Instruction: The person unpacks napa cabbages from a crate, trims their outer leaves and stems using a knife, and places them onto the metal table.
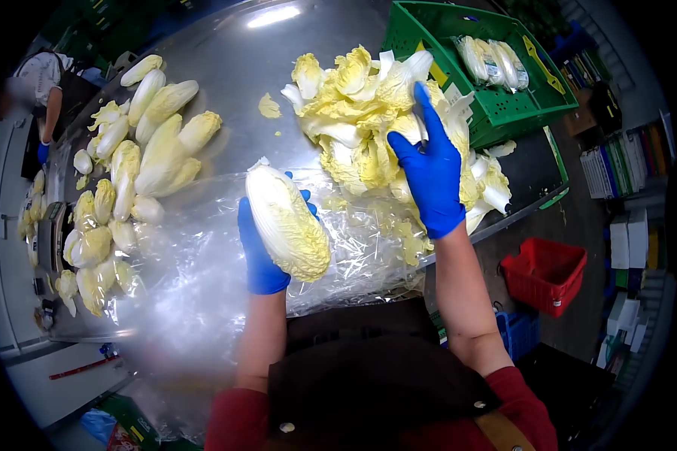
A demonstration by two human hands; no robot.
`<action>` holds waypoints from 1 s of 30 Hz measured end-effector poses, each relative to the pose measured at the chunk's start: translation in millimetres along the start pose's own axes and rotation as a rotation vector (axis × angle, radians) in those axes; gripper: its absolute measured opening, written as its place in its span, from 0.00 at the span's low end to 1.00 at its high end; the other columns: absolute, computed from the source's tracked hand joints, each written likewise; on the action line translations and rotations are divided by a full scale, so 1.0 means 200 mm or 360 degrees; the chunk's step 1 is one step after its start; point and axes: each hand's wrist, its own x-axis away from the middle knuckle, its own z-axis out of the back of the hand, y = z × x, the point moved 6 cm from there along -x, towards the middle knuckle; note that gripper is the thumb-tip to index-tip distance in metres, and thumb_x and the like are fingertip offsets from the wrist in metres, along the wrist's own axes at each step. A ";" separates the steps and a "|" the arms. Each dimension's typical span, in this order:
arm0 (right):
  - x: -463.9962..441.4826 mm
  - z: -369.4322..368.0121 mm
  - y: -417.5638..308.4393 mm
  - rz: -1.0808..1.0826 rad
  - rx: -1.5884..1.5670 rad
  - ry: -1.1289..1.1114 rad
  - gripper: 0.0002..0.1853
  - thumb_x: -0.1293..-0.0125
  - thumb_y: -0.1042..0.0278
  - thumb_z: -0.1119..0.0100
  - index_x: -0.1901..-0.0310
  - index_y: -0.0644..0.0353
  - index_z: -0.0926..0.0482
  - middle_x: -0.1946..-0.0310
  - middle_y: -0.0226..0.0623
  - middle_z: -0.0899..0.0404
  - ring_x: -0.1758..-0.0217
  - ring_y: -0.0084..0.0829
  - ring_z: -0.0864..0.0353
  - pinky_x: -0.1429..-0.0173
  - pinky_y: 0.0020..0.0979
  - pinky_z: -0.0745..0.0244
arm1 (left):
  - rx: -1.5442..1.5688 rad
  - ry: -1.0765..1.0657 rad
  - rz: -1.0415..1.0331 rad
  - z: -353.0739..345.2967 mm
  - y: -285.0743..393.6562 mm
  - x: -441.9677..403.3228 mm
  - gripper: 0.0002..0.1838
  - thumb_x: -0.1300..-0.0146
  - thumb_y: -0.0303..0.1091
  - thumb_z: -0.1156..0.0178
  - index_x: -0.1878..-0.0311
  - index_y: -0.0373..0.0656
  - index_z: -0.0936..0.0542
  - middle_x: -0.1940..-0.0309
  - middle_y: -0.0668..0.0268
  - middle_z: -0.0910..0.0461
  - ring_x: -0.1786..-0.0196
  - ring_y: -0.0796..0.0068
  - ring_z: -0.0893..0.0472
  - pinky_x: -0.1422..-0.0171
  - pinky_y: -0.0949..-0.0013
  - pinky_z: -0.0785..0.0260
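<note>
One cabbage [289, 222] lies grasped in the left hand [261, 263], fingers round its underside; the right hand [433, 177] spreads thumb and forefinger over loose leaves [357, 135], its hold on the slim grey object [422, 128] between them unclear.

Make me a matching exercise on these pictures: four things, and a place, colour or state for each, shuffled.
Things
1. Left hand
2. Right hand
3. Crate
4. Basket

Places, colours, states
A. Red
B. At the pile of loose leaves
C. Green, with wrapped packs inside
D. Holding a whole cabbage

Pairs: 1-D, 2-B, 3-C, 4-A
</note>
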 end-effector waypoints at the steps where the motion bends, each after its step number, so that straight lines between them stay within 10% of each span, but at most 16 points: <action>1: 0.01 -0.02 0.04 -0.0021 -0.0022 -0.0069 0.27 0.38 0.74 0.38 0.36 0.60 0.29 0.46 0.42 0.22 0.58 0.22 0.22 0.61 0.22 0.26 | -0.0033 0.0035 0.0000 -0.01 -0.01 0.00 0.38 0.33 0.64 0.58 0.34 0.41 0.34 0.53 0.50 0.21 0.56 0.57 0.19 0.51 0.56 0.24; 5: 0.18 -0.17 0.01 -0.0392 -0.0140 -0.0666 0.30 0.39 0.70 0.34 0.35 0.56 0.30 0.48 0.38 0.21 0.54 0.22 0.21 0.56 0.23 0.25 | -0.0194 0.0271 -0.0034 -0.05 -0.05 0.00 0.35 0.32 0.61 0.58 0.34 0.41 0.33 0.50 0.50 0.22 0.53 0.56 0.19 0.48 0.55 0.25; 10: 0.34 -0.32 -0.08 0.0171 -0.0174 -0.0520 0.20 0.43 0.59 0.31 0.51 0.59 0.20 0.62 0.37 0.17 0.65 0.32 0.18 0.59 0.31 0.24 | -0.0470 0.0204 -0.0195 -0.09 -0.05 0.04 0.34 0.30 0.57 0.56 0.30 0.41 0.38 0.42 0.54 0.27 0.41 0.61 0.25 0.36 0.59 0.31; 14: 0.35 -0.36 0.00 -0.0233 -0.0206 -0.0916 0.16 0.45 0.67 0.29 0.56 0.62 0.20 0.70 0.32 0.20 0.69 0.18 0.25 0.61 0.23 0.27 | -0.0400 0.0175 -0.0093 -0.05 -0.07 0.06 0.35 0.30 0.57 0.54 0.30 0.40 0.38 0.40 0.52 0.29 0.41 0.61 0.25 0.35 0.59 0.32; 30: 0.38 -0.30 -0.03 0.0038 0.0016 -0.0784 0.26 0.39 0.60 0.35 0.40 0.60 0.25 0.53 0.45 0.20 0.52 0.40 0.18 0.49 0.34 0.24 | -0.0751 0.0292 -0.0430 -0.02 -0.03 0.04 0.34 0.31 0.53 0.53 0.30 0.39 0.40 0.38 0.53 0.29 0.38 0.58 0.27 0.32 0.58 0.36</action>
